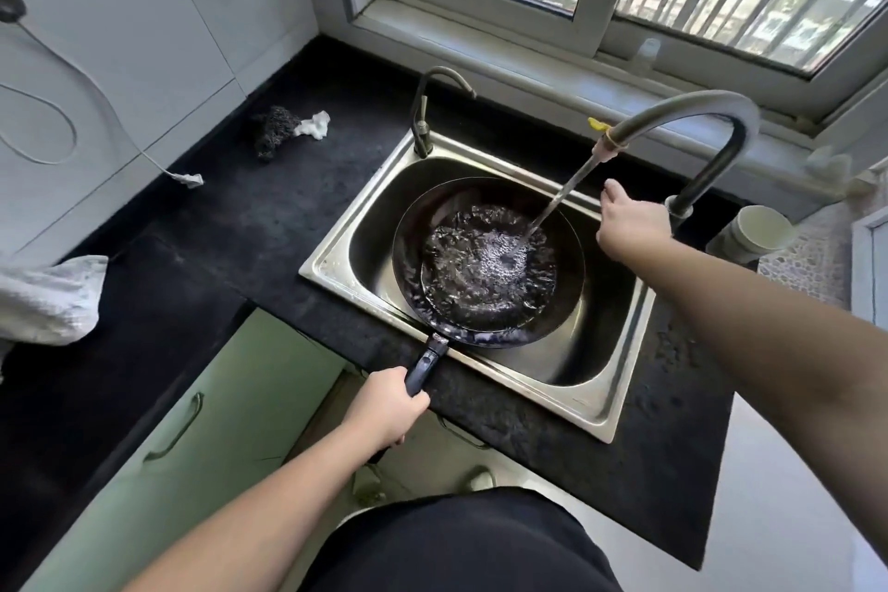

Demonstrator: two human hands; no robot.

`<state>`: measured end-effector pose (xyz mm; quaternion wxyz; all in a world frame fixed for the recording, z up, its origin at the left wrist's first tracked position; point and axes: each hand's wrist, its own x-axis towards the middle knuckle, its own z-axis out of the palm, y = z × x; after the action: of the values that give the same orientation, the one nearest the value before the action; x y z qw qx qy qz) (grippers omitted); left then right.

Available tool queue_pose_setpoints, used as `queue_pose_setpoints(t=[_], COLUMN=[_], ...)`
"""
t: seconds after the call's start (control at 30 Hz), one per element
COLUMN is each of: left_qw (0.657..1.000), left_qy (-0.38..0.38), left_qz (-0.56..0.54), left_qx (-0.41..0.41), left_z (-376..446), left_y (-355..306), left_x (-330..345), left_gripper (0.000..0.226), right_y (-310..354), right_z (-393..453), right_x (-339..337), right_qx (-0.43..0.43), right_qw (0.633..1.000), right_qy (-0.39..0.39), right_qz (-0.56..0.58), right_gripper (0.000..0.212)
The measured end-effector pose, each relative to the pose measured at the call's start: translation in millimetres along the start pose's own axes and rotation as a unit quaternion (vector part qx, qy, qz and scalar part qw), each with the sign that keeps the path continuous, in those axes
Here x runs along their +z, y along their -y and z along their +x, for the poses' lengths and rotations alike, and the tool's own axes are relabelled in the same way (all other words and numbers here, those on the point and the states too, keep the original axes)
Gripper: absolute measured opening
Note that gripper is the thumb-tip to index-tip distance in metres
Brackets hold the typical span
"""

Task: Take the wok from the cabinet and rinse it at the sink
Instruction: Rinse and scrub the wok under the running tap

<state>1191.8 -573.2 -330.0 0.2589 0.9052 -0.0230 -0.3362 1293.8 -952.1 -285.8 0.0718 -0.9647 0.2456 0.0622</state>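
Note:
The black wok point(485, 264) sits in the steel sink point(605, 413), partly filled with churning water. A stream of water runs from the curved grey faucet point(692, 113) into the wok's middle. My left hand point(384, 404) grips the wok's dark handle point(425, 363) at the sink's front edge. My right hand point(629, 221) reaches to the faucet's base at the sink's back right; the lever there is hidden behind the hand, so its grip is unclear.
A small second tap point(425, 111) stands at the sink's back left. A dark scrubber point(274, 130) and white scrap lie on the black counter point(230, 216). A grey cloth point(48, 298) sits far left, a cup point(759, 231) at right. A green cabinet door point(202, 428) hangs open below.

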Motion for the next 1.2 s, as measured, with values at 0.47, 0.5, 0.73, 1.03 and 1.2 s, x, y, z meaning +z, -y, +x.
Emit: queue_pose_setpoints(t=[0.47, 0.5, 0.73, 1.03, 1.2], left_qw=[1.000, 1.000, 1.000, 1.000, 1.000], left_qy=[0.000, -0.001, 0.000, -0.011, -0.018], left_qz=[-0.011, -0.009, -0.008, -0.011, -0.013], left_qx=[-0.004, -0.004, 0.003, -0.005, -0.004], left_z=[-2, -3, -3, -4, -6], left_y=[0, 0, -2, -4, -5], left_x=[0, 0, 0, 3, 4], left_gripper=[0.019, 0.019, 0.018, 0.019, 0.020], right_y=[-8, -7, 10, 61, 85], right_z=[-21, -23, -56, -189, -222], right_x=[-23, -20, -30, 39, 79], right_qx=[0.015, 0.002, -0.028, 0.013, 0.116], right_qw=[0.998, 0.997, 0.998, 0.880, 0.754], right_qy=[0.045, 0.037, -0.024, 0.198, 0.328], right_qz=[-0.050, -0.061, 0.054, 0.432, 0.557], right_gripper=[0.075, 0.076, 0.063, 0.010, 0.021])
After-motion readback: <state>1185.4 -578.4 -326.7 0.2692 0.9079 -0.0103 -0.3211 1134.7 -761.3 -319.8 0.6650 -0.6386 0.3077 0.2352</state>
